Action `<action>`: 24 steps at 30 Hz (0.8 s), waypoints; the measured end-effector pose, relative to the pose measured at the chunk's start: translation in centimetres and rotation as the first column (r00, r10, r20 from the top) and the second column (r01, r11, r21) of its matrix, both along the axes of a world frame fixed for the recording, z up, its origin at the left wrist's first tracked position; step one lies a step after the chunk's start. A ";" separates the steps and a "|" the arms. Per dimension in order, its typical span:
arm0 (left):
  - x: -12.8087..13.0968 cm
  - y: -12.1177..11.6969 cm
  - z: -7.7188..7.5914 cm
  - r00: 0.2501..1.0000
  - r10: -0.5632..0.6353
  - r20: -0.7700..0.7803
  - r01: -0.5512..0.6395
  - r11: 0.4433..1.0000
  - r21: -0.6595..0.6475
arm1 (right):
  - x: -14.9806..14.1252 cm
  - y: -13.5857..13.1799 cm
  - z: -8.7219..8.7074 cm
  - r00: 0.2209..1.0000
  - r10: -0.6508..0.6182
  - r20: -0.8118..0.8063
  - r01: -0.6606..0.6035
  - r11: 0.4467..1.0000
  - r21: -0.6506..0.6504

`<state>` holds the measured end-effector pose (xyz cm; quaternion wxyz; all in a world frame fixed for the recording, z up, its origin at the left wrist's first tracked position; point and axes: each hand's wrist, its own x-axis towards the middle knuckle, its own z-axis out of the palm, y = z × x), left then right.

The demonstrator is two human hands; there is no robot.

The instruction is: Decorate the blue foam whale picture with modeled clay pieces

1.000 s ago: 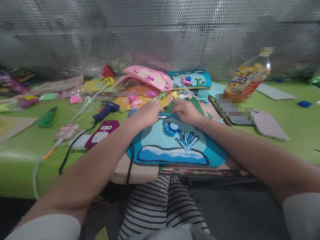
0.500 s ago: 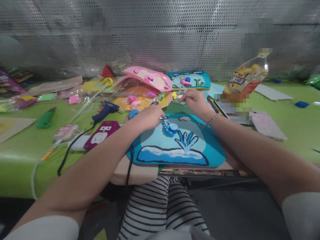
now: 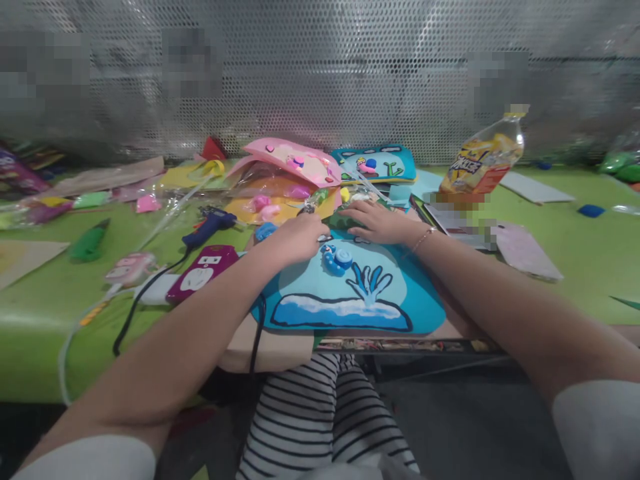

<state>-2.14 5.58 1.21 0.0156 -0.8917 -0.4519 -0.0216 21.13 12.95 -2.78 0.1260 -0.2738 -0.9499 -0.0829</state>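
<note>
In the head view, my left hand [image 3: 306, 239] is closed at the upper left of a blue craft board [image 3: 430, 313]. A small dark, shiny thing [image 3: 309, 209] shows at its fingertips, too unclear to name. My right hand [image 3: 377, 221] lies flat with fingers spread on a dark green piece [image 3: 341, 220] behind the board's top edge. On the board are a blue clay snail [image 3: 336, 259], a blue-and-white splash shape [image 3: 370, 283] and a black-outlined water shape [image 3: 340, 313]. A blue clay lump [image 3: 265, 231] sits left of my left hand.
Left are a blue glue gun [image 3: 209, 225] with a black cord, a purple power bank [image 3: 203, 273] and a green tube [image 3: 90, 241]. Behind lie a pink board [image 3: 280, 152] and another teal board [image 3: 400, 155]. Right are a bottle [image 3: 483, 160] and a phone [image 3: 525, 250].
My right hand has come down from a raised pinch and now lies flat with spread fingers. My left hand stays closed in nearly the same place. The view has shifted slightly.
</note>
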 end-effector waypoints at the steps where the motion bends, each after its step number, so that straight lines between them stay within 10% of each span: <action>1: 0.0 0.0 0.0 1.000 0.001 -0.005 -0.001 1.000 0.000 | -0.1 0.0 0.0 1.000 -0.003 0.004 0.003 1.000 -0.005; 13: -0.7 -0.1 0.2 0.974 0.190 -0.127 -0.155 0.958 0.240 | -1.2 -1.1 0.1 0.983 0.030 0.182 -0.060 0.986 0.157; 24: 0.5 -0.8 -0.3 0.996 -0.032 -0.088 0.028 0.998 -0.053 | -1.2 -0.7 -0.8 0.986 -0.038 0.161 -0.009 0.960 0.280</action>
